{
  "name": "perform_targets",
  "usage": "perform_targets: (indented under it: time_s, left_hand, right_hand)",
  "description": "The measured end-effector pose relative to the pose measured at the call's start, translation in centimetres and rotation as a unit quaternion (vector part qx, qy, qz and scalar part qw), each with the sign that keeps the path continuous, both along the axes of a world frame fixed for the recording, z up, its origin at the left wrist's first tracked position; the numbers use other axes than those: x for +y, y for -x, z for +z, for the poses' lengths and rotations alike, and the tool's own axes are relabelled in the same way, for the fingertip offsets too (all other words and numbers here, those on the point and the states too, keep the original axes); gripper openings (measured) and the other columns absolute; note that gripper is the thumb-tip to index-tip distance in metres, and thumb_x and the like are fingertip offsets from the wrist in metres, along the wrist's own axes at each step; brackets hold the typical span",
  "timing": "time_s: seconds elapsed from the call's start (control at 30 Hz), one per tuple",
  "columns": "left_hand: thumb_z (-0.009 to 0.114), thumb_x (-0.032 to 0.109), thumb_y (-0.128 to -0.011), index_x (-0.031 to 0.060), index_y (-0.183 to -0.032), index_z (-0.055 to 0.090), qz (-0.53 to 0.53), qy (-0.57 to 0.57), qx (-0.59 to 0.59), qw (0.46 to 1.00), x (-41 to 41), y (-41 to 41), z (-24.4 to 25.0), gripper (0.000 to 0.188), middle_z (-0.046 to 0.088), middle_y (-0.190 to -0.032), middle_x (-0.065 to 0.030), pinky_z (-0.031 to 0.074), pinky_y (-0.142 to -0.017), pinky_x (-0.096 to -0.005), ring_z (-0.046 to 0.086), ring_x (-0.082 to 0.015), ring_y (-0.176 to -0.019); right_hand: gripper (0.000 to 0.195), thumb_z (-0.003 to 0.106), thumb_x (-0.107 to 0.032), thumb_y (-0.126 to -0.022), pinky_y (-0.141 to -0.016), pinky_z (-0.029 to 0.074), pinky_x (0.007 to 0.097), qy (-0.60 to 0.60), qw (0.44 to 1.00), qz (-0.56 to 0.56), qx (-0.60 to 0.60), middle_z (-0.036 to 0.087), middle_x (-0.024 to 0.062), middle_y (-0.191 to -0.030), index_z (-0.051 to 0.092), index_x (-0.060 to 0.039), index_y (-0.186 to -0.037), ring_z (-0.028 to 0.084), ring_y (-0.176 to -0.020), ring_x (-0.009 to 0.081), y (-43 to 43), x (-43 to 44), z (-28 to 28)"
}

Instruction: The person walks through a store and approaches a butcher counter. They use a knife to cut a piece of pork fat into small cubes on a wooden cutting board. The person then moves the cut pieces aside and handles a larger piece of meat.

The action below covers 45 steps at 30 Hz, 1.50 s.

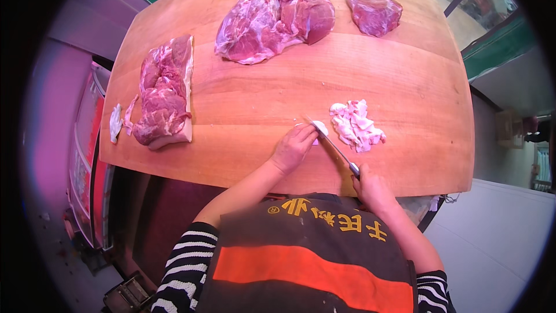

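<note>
My right hand (369, 184) grips the dark handle of a kitchen knife (336, 148), its blade pointing up and left across the wooden table. My left hand (296, 145) presses on a small piece of white fat (320, 128), its fingertips right beside the blade. Part of that piece is hidden by the fingers and the blade. Just right of the knife lies a loose pile of pale fat pieces (358, 126). A slab of raw meat with a fat edge (167, 93) lies at the left of the table.
On the wooden cutting table (260, 95) a large piece of raw meat (278, 15) lies at the far middle, with a smaller one (375, 12) to its right. White scraps (116, 122) lie near the left edge. The table's near edge is against the apron (312, 234).
</note>
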<state>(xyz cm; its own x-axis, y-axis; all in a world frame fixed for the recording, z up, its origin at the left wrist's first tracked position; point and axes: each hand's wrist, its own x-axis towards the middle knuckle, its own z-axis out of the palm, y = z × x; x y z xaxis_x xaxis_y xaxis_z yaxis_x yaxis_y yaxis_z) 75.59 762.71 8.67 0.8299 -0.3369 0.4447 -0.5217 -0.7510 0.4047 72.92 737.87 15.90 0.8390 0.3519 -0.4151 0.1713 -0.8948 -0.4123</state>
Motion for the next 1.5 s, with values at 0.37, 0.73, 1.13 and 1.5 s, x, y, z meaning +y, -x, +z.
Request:
perform_targets:
  time_s: [0.37,0.73,1.13,1.5]
  left_hand:
    - [0.063,0.004,-0.077,-0.0006,-0.098,0.063,0.000,0.019,0.016,1.000,-0.5,-0.2,-0.1,0.022,0.062,-0.103,-0.0137,0.048,-0.087,-0.0374,0.058,-0.0302,-0.099]
    - [0.068,0.012,-0.077,0.0064,-0.086,0.062,-0.002,0.100,0.032,0.994,-5.5,-5.6,3.7,0.012,0.060,-0.087,-0.0083,0.048,-0.074,-0.0382,0.057,-0.0278,-0.086]
    - [0.073,0.016,-0.070,0.0031,-0.078,0.063,0.037,-0.025,0.312,0.949,-10.0,-11.3,3.5,0.018,0.061,-0.078,-0.0075,0.049,-0.066,-0.0357,0.061,-0.0226,-0.076]
    - [0.064,0.001,-0.085,0.0043,-0.109,0.061,0.086,0.545,0.492,0.674,0.1,-9.3,5.1,0.024,0.065,-0.104,-0.0067,0.052,-0.089,-0.0282,0.063,-0.0167,-0.098]
  right_hand:
    - [0.021,0.050,-0.017,-0.089,-0.060,0.051,0.0511,-0.031,0.997,0.015,-0.068,0.063,0.0225,-0.072,0.047,0.0024,-0.094,0.063,-0.066,0.0413,-3.1,4.1,-2.5]
    - [0.024,0.057,-0.023,-0.091,-0.062,0.047,0.0403,-0.220,0.932,-0.282,0.060,0.059,0.0219,-0.071,0.057,-0.0002,-0.100,0.062,-0.067,0.0353,4.7,-6.8,1.0]
    - [0.028,0.058,-0.021,-0.092,-0.067,0.047,0.0352,-0.254,0.915,-0.314,-0.002,0.060,0.0189,-0.078,0.057,-0.0029,-0.114,0.061,-0.070,0.0273,3.6,-8.5,0.3]
    - [0.024,0.058,-0.024,-0.091,-0.057,0.046,0.0394,-0.175,0.977,-0.122,0.006,0.061,0.0128,-0.068,0.058,-0.0020,-0.101,0.058,-0.057,0.0280,1.9,-6.8,0.1]
